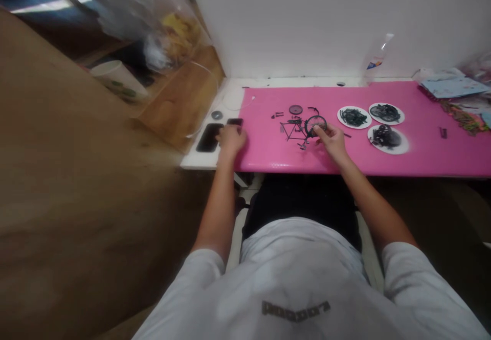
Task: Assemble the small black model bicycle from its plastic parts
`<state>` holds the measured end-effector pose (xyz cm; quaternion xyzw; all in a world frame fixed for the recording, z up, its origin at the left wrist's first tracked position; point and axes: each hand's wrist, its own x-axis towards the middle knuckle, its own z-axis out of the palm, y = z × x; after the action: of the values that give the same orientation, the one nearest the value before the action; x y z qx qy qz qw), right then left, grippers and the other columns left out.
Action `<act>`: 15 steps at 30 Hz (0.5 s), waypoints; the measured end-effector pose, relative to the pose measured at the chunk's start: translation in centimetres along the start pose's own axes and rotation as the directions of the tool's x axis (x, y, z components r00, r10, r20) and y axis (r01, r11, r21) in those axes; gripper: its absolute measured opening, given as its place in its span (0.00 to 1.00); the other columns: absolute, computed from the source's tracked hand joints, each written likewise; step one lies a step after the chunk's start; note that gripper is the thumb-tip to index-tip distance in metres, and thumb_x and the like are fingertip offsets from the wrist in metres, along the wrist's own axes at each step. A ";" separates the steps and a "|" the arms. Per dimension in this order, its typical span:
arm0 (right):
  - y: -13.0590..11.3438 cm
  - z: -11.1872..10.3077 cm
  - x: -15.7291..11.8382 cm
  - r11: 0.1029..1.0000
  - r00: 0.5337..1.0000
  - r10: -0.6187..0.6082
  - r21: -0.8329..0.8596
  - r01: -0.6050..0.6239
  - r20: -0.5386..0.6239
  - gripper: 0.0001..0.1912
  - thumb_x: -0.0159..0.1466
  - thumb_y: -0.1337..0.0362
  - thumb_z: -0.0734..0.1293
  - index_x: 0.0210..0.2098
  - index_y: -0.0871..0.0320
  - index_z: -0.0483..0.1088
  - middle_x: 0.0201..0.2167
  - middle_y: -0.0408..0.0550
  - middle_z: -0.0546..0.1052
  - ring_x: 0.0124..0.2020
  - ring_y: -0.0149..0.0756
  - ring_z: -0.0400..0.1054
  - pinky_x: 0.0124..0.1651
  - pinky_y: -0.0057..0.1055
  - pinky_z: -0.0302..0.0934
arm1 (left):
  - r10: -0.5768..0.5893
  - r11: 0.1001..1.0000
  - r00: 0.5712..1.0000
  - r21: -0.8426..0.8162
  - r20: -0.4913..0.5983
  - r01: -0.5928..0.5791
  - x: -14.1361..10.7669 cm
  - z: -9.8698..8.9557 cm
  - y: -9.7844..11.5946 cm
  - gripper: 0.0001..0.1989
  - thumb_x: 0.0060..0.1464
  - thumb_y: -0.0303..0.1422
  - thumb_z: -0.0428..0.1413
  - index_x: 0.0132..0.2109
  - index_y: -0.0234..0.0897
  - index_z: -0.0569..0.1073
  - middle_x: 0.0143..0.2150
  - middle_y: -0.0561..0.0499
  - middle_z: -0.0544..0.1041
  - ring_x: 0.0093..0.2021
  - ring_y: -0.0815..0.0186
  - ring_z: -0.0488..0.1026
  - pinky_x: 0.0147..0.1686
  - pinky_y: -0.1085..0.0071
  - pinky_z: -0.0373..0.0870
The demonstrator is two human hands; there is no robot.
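A small black model bicycle [294,131] with a thin frame and one spoked wheel [315,123] is over the pink mat. My right hand [333,143] is closed on it at the wheel, thumb and fingers at the rim. On the white strip at the left, my left hand [232,140] rests with curled fingers beside a dark phone [209,138]. A smaller dark object [235,121] lies just beyond its knuckles. Whatever those fingers hold, if anything, is hidden. Behind the bicycle lie a loose wheel [295,109], a curved black part [313,110] and small dark pieces [279,115].
White plates [403,149] with black parts stand to the right on the pink mat [418,163]. A small dark piece [443,133] lies farther right, near papers [452,87]. A clear bottle [379,59] stands by the wall. A round grey disc [217,115] sits at left.
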<state>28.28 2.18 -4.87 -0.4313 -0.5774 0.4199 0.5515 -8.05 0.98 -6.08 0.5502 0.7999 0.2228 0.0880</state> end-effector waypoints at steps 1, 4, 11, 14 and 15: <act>0.1 0.0 0.0 1.000 1.000 0.009 0.000 -0.009 -0.002 0.33 0.55 0.33 0.80 0.40 0.56 0.82 0.36 0.51 0.85 0.36 0.41 0.79 0.27 0.30 0.73 | -0.010 0.998 1.000 0.061 0.018 0.009 -0.2 0.3 0.1 0.24 0.68 0.44 0.53 0.61 0.36 0.81 0.68 0.27 0.73 0.70 0.30 0.65 0.67 0.32 0.62; 0.3 -0.1 0.1 1.000 1.000 0.022 0.007 -0.022 -0.004 0.33 0.55 0.33 0.80 0.40 0.56 0.82 0.36 0.51 0.85 0.36 0.41 0.79 0.27 0.30 0.73 | 0.005 0.987 0.999 0.162 0.050 -0.013 -1.0 1.0 1.0 0.27 0.67 0.42 0.53 0.67 0.35 0.77 0.73 0.26 0.67 0.72 0.28 0.62 0.67 0.30 0.60; 0.2 -0.4 0.3 1.000 1.000 0.008 -0.013 -0.008 -0.003 0.33 0.55 0.33 0.80 0.40 0.55 0.80 0.36 0.51 0.84 0.37 0.42 0.80 0.28 0.30 0.73 | 0.028 0.962 0.997 0.269 0.069 -0.046 -1.7 1.4 2.1 0.31 0.71 0.41 0.46 0.70 0.28 0.73 0.73 0.23 0.66 0.73 0.31 0.63 0.69 0.36 0.64; 0.1 -0.5 0.4 1.000 1.000 0.008 -0.009 -0.008 0.003 0.33 0.55 0.32 0.79 0.40 0.55 0.80 0.36 0.51 0.84 0.37 0.42 0.80 0.28 0.30 0.74 | 0.027 0.953 0.992 0.295 0.123 -0.063 -1.4 1.5 1.8 0.33 0.72 0.42 0.45 0.72 0.24 0.71 0.78 0.22 0.60 0.78 0.30 0.57 0.72 0.38 0.61; 0.1 -0.5 0.4 1.000 1.000 0.011 -0.012 -0.010 0.002 0.33 0.56 0.32 0.79 0.41 0.55 0.80 0.36 0.51 0.84 0.37 0.42 0.80 0.28 0.30 0.74 | 0.028 0.952 0.990 0.297 0.139 -0.069 -1.3 1.6 1.6 0.33 0.73 0.43 0.45 0.73 0.24 0.70 0.79 0.22 0.58 0.79 0.30 0.56 0.74 0.38 0.59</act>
<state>28.82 2.58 -4.82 -0.4373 -0.5784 0.4197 0.5460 -5.63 0.67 -6.89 0.5903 0.8031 0.0633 0.0505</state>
